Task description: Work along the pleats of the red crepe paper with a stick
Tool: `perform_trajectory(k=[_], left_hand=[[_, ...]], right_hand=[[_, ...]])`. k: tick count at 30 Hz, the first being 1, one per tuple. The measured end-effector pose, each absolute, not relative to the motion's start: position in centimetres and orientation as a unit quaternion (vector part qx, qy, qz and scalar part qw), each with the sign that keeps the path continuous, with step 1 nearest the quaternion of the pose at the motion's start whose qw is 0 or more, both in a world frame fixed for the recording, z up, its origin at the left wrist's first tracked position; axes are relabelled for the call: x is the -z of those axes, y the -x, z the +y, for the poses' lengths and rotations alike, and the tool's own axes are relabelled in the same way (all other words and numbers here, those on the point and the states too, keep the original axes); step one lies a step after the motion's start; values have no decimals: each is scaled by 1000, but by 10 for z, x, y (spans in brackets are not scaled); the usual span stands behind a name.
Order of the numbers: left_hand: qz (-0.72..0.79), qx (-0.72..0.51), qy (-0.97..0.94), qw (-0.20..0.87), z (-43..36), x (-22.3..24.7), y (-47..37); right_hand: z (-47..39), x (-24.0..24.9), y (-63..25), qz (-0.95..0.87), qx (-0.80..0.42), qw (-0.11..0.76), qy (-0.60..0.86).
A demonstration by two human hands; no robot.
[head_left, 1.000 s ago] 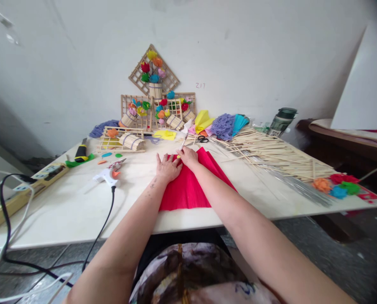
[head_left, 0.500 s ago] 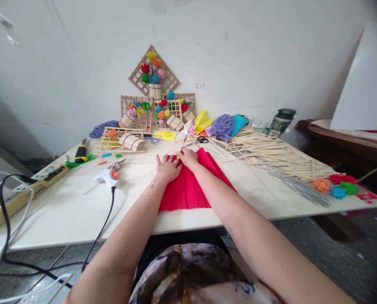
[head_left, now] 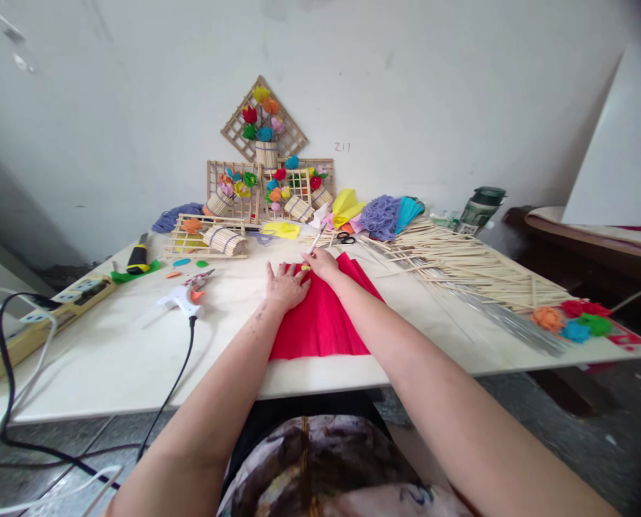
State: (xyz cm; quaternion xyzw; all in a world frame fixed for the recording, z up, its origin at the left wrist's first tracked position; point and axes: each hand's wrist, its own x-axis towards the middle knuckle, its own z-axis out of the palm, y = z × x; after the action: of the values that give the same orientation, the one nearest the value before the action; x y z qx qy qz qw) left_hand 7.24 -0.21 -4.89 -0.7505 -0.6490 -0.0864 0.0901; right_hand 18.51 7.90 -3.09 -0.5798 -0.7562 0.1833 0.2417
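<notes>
A sheet of red crepe paper [head_left: 317, 330] lies on the table in front of me, with fine creases running along it. My left hand [head_left: 288, 287] rests flat on its upper left part, fingers spread. Close beside it, my right hand [head_left: 322, 266] grips a slim white pen [head_left: 317, 239] that points up and away. Between the fingertips of both hands sits a small yellow-green piece [head_left: 305, 266]; its full shape is hidden.
To the left lie a white glue gun [head_left: 183, 298], a utility knife [head_left: 137, 258] and a power strip [head_left: 72, 301]. Stick lattices with paper flowers [head_left: 264, 118] stand at the back. Black scissors [head_left: 345, 238], thin wooden sticks [head_left: 476, 262] and a dark bottle [head_left: 481, 210] are rightward.
My right hand has shifted slightly to the right with the pen, which now leans more to the right. My left hand stays in place on the red paper.
</notes>
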Motion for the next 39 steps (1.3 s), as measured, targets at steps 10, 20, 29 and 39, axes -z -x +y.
perform_trajectory(k=[10, 20, 29, 39], left_hand=[[-652, 76, 750, 75, -1, 48, -73], [-655, 75, 748, 75, -1, 48, -73], [-655, 77, 748, 75, -3, 46, -74], [-655, 77, 749, 69, -4, 45, -74]], right_hand=[[75, 27, -178, -755, -141, 207, 606], [70, 31, -177, -761, -106, 196, 610], [69, 29, -172, -768, -83, 176, 610], [71, 33, -173, -771, -69, 186, 605]])
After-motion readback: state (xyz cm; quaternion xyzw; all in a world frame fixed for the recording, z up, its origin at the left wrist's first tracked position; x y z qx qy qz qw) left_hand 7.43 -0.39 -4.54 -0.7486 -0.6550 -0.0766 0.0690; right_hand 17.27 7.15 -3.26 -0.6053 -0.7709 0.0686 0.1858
